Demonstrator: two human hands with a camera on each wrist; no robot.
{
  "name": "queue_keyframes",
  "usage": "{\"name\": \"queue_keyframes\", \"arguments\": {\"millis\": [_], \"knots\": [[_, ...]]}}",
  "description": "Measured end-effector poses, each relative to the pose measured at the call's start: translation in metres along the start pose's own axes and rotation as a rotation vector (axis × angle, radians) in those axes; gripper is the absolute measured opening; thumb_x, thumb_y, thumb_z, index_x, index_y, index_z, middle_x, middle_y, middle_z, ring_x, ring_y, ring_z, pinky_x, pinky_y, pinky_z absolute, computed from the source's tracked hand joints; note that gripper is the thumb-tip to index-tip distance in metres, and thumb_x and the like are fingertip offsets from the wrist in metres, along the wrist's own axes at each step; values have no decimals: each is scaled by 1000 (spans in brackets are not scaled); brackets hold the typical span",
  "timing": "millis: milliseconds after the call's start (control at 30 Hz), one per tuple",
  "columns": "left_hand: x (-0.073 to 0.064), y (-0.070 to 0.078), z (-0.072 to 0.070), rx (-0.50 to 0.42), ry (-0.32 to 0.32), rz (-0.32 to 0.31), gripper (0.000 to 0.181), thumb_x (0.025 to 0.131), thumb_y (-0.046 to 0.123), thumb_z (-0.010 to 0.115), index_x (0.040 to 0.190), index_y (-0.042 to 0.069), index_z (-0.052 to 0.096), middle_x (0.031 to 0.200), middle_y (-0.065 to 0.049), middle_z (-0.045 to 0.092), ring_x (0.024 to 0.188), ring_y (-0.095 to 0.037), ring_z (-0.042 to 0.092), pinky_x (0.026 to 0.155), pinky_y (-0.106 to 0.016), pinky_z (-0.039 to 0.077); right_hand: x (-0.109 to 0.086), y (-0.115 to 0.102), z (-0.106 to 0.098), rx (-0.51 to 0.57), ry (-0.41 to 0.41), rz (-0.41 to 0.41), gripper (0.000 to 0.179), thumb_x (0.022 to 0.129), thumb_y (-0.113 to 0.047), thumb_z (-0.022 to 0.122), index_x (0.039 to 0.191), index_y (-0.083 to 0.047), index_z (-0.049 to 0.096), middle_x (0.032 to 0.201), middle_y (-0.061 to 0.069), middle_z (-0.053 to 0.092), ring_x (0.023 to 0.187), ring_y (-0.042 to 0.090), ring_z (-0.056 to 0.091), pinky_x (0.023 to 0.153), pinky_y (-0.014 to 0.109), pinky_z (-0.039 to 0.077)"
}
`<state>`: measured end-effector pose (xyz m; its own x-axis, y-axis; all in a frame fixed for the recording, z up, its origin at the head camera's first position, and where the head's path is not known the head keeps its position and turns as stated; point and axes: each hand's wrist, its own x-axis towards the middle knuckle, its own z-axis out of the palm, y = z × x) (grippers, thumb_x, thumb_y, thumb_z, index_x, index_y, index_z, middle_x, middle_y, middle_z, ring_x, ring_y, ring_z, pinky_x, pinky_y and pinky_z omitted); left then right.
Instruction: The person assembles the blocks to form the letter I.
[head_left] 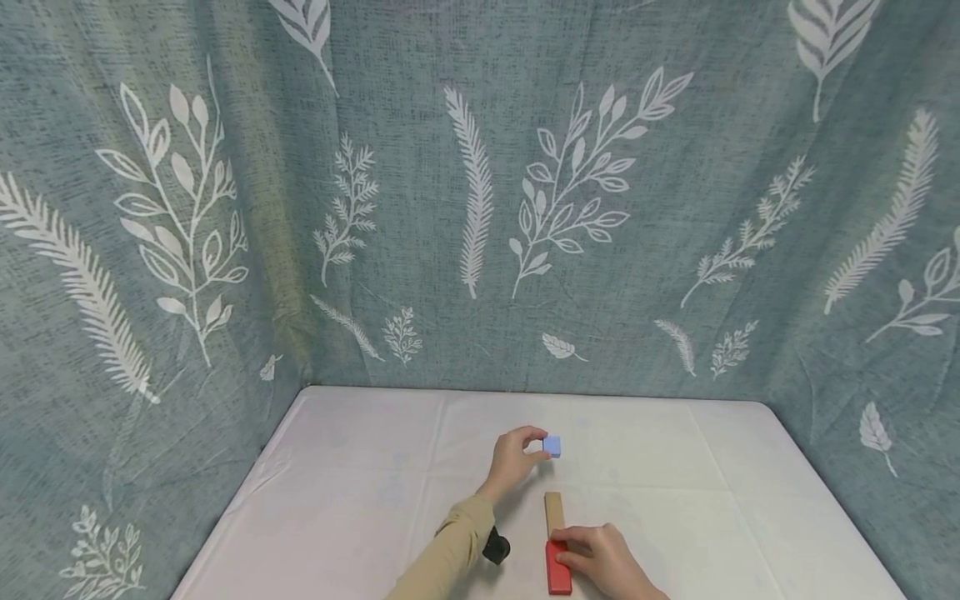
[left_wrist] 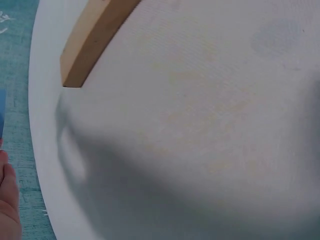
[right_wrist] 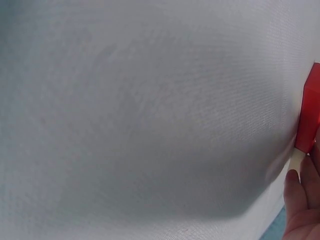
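Note:
My left hand (head_left: 514,457) is stretched out over the far part of the table and pinches a small blue block (head_left: 552,447) between thumb and fingers. At the left edge of the left wrist view only slivers of that blue block (left_wrist: 2,112) and the left hand (left_wrist: 8,205) show. Nearer the front, my right hand (head_left: 603,560) grips a red block (head_left: 558,575) at its far end. This red block lies lengthwise in line with a plain wooden block (head_left: 553,512), their ends meeting near the fingertips. Fingers partly cover the red block (right_wrist: 308,112) in the right wrist view.
A white cloth covers the table (head_left: 360,467). Teal curtains (head_left: 420,208) with white leaf prints hang behind it and on both sides. A black device (head_left: 497,547) shows beside the left forearm.

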<state>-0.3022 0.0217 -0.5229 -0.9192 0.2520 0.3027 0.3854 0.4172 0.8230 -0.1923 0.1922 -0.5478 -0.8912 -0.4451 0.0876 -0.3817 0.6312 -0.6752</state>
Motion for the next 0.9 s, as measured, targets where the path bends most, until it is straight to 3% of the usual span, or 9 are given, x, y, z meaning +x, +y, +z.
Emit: {"name": "queue_keyframes", "arguments": {"millis": [267, 500, 900], "knots": [[-3, -5, 4, 7, 11, -7, 25, 79, 2, 72, 103, -3, 68, 105, -15, 71, 103, -31, 66, 93, -44, 53, 1, -2, -2, 25, -24, 30, 30, 83, -23, 71, 109, -6, 71, 105, 6, 73, 101, 19, 68, 81, 38, 59], [-8, -8, 8, 18, 11, 11, 24, 79, 2, 72, 102, -4, 68, 102, -16, 71, 100, -31, 66, 91, -43, 54, 0, 1, -2, -2, -12, 18, 31, 83, -25, 71, 108, -7, 72, 105, 4, 73, 101, 14, 68, 81, 32, 59], [-17, -11, 11, 2, -10, -57, 25, 80, 3, 71, 104, -2, 67, 106, -16, 70, 105, -34, 63, 93, -48, 52, -2, 1, -2, -36, 36, -39, 31, 83, -32, 70, 106, -10, 73, 103, 2, 74, 100, 15, 68, 79, 23, 57]]}}
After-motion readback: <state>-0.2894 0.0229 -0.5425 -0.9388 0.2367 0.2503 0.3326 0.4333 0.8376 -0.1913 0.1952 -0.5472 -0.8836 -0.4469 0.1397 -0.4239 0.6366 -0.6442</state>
